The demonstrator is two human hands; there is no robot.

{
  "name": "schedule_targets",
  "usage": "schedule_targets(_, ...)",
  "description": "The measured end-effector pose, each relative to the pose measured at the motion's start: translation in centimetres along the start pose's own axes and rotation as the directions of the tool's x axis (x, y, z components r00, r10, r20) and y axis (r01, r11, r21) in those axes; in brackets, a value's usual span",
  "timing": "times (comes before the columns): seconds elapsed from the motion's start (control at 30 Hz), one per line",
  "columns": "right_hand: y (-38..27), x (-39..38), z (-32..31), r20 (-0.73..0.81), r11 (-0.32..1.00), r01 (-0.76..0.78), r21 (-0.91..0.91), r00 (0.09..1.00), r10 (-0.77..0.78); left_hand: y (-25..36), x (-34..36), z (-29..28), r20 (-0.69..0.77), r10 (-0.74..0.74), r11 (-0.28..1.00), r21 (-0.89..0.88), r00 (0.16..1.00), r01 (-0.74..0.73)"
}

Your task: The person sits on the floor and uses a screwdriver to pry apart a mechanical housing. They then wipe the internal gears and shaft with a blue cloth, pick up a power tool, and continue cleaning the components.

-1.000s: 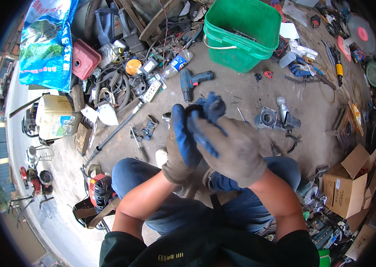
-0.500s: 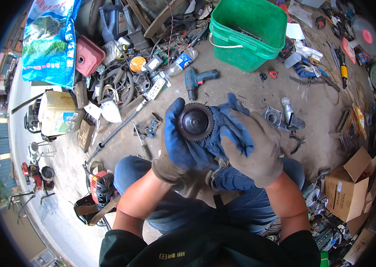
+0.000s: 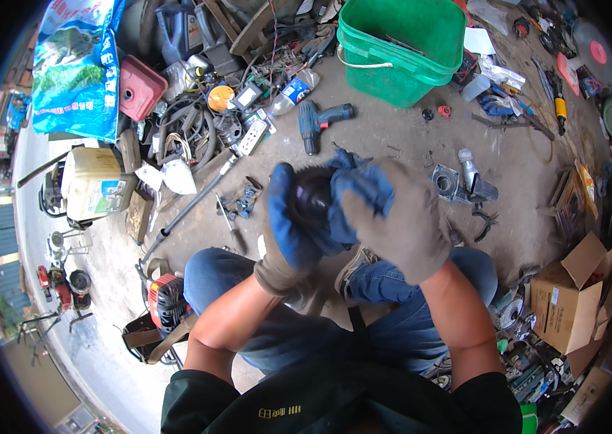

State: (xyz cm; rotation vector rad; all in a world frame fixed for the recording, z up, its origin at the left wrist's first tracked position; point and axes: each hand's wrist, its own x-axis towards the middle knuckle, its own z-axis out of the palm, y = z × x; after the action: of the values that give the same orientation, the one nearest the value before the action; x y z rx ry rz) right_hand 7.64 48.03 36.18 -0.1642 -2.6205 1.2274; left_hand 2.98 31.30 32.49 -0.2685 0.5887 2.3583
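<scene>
A dark round gear [image 3: 312, 197] with teeth around its rim sits in my left hand [image 3: 284, 228], which wears a glove with blue palm and fingers. My right hand [image 3: 407, 228], gloved in grey-brown, grips a bunched blue cloth [image 3: 353, 194] and presses it against the gear's right side. Both hands are above the floor in front of my knees, slightly blurred. Beyond them lies a blue-grey cordless drill [image 3: 310, 130]. To the left of the hands is a screwdriver [image 3: 233, 230], and to the right a metal housing part [image 3: 445, 182].
A green bucket [image 3: 400, 81] with a white handle stands ahead. Hoses, wood and a plastic bottle [image 3: 294, 92] are heaped at the far left, near a yellowish jerrycan [image 3: 92, 184]. An open cardboard box [image 3: 563, 307] stands at right, and a red-black engine [image 3: 167, 300] beside my left knee.
My right hand has moved left with the cloth, now covering more of the gear. The gear's face has tilted and is less visible. My left hand keeps its hold.
</scene>
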Motion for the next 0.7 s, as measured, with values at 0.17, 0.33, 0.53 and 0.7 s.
schedule_targets(0.17,0.5,1.7,-1.2,0.006,0.929,-0.176,0.326,0.983,0.184,0.1,0.0,0.7,0.113,-0.264,0.934,-0.22,0.958,0.283)
schedule_targets(0.33,-0.5,0.8,-1.1,-0.131,0.945,0.302,-0.129,0.939,-0.318,-0.1,0.8,0.4,0.105,-0.199,0.961,-0.173,0.974,0.215)
schedule_targets(0.53,-1.2,-0.8,0.3,0.036,0.88,0.224,-0.419,0.972,-0.231,-0.4,0.7,-0.6,0.052,-0.019,0.993,-0.119,0.998,0.025)
schedule_targets(0.7,-1.7,-1.9,1.4,0.132,0.817,0.312,-0.486,0.95,-0.284,-1.3,1.3,-0.7,-0.09,0.163,0.977,0.152,0.983,-0.148)
